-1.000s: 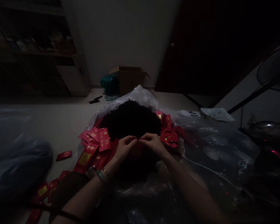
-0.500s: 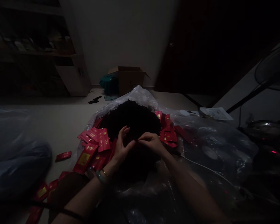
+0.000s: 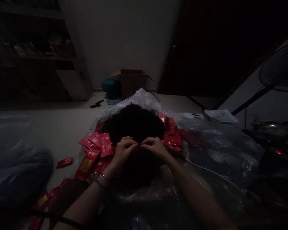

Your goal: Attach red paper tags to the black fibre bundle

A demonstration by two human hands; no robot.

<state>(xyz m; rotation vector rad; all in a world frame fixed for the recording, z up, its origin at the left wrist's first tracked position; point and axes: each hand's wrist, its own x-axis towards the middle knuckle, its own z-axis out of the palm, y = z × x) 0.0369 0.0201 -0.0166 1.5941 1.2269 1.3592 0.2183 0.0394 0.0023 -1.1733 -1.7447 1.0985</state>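
My left hand (image 3: 126,149) and my right hand (image 3: 155,147) meet fingertip to fingertip over a heap of dark, loose, leaf-like bits (image 3: 134,123). Both are closed in a pinch. Whatever lies between their fingertips is too small and dark to name. The heap sits in a clear plastic bag (image 3: 144,95). Red printed packets (image 3: 106,145) lie piled left of my left hand, and more red packets (image 3: 172,137) lie beyond my right hand. A dark slim tool with a white cord (image 3: 206,169) runs beside my right wrist.
A cardboard box (image 3: 133,83) and a teal bag (image 3: 112,88) stand against the wall. One red packet (image 3: 65,162) is on the floor at left. Clear plastic sheeting (image 3: 220,143) spreads to the right, near a fan (image 3: 278,72). Shelves (image 3: 43,57) fill the left. The room is dim.
My left hand has gone from spread fingers to a pinch and moved in against my right fingertips. My right hand stays pinched in nearly the same place.
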